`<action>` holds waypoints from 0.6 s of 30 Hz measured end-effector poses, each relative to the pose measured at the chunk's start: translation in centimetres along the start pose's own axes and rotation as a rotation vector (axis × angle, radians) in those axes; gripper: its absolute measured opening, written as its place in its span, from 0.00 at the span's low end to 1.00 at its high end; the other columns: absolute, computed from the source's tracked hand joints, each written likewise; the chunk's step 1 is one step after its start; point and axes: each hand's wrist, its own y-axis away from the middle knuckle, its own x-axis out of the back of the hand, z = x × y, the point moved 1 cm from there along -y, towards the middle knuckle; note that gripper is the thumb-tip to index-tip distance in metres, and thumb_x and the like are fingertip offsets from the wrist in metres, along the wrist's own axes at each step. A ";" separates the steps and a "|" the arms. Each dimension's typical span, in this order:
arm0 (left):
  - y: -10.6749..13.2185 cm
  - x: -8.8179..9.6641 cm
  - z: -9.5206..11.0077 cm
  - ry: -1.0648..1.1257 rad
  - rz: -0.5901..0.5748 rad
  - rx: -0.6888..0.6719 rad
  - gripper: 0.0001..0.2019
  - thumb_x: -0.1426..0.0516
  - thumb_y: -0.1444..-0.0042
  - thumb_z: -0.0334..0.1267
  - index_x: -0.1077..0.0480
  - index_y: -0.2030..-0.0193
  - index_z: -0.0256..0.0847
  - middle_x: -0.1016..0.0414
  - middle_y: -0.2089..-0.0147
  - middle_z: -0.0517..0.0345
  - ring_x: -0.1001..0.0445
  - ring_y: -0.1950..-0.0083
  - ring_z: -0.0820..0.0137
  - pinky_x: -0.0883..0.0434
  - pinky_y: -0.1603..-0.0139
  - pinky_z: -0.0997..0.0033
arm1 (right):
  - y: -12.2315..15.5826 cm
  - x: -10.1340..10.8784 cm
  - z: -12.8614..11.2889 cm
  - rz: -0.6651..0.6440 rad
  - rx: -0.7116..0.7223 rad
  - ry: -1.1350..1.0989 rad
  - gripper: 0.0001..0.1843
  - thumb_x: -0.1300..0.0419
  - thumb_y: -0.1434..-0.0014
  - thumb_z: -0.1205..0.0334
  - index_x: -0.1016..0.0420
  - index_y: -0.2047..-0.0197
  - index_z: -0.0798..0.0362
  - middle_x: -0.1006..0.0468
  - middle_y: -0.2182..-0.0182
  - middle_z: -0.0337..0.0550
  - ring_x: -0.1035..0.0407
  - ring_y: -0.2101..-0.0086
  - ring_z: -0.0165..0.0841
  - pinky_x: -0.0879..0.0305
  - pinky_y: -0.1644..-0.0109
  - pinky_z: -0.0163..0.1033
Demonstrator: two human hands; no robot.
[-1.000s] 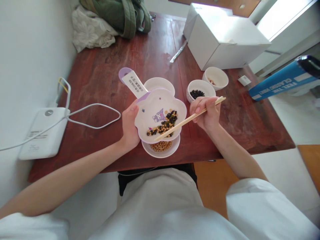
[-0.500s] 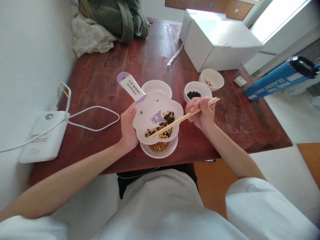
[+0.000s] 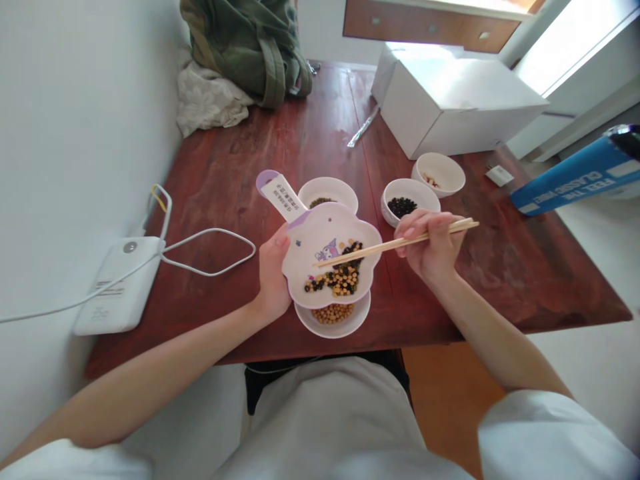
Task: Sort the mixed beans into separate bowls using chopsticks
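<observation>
My left hand grips the left rim of a flower-shaped white plate with a purple edge and a labelled handle. Mixed black, yellow and green beans lie on its lower right. Pinched in my right hand is a pair of chopsticks, their tips over the plate just above the beans. Under the plate's near edge a bowl of yellow beans partly shows. Behind the plate stands a bowl of small green beans. Beyond my right hand is a bowl of black beans.
A bowl with a few reddish-brown bits stands at the right, near a white box. A blue bottle is at the far right. A white power bank with a looped cable lies left, a green bag behind.
The chopsticks' tips have lifted from the beans at the plate's near side and moved farther back over the plate. The whole view has shifted slightly; the left hand keeps its hold.
</observation>
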 end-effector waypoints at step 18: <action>0.7 0.1 -0.3 0.097 0.018 -0.003 0.26 0.38 0.27 0.65 0.11 0.46 0.46 0.07 0.49 0.53 0.12 0.50 0.57 0.16 0.47 0.61 | 1.3 0.1 -1.8 -0.184 0.203 0.182 0.26 0.29 0.22 0.46 0.08 0.70 0.50 0.16 0.79 0.44 0.25 0.82 0.34 0.35 0.82 0.39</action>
